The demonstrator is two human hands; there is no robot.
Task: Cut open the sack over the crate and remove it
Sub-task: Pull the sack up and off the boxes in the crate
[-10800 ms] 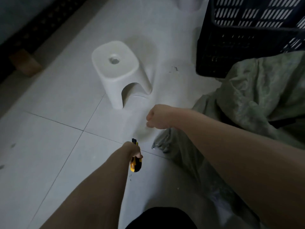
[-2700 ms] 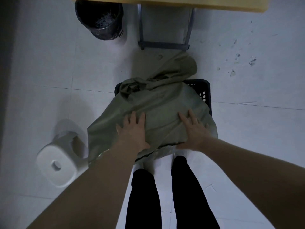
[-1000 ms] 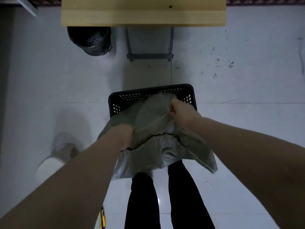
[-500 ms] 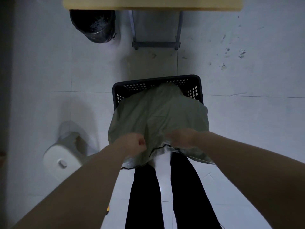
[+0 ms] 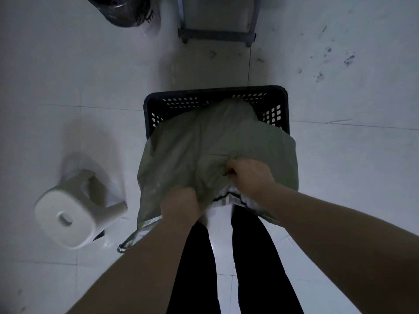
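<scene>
A grey-green woven sack [image 5: 204,143] is draped over the near part of a black perforated crate [image 5: 215,96] on the tiled floor, leaving the crate's far rim and corners uncovered. My left hand [image 5: 179,207] grips the sack's lower near edge, fingers buried in the cloth. My right hand [image 5: 249,175] pinches a bunched fold of the sack near its middle. The sack's cut, silvery hem hangs down toward my legs. No knife is in view.
A white plastic stool [image 5: 74,214] lies tipped on the floor to the left. A black bin [image 5: 127,10] stands at the top left, and a metal table-leg frame [image 5: 217,32] crosses the floor behind the crate. My legs in black trousers stand just below the sack.
Both hands have shifted their hold on the sack; the right hand moved up onto a fold nearer its middle and the left hand dropped to the near hem. The view moved closer.
</scene>
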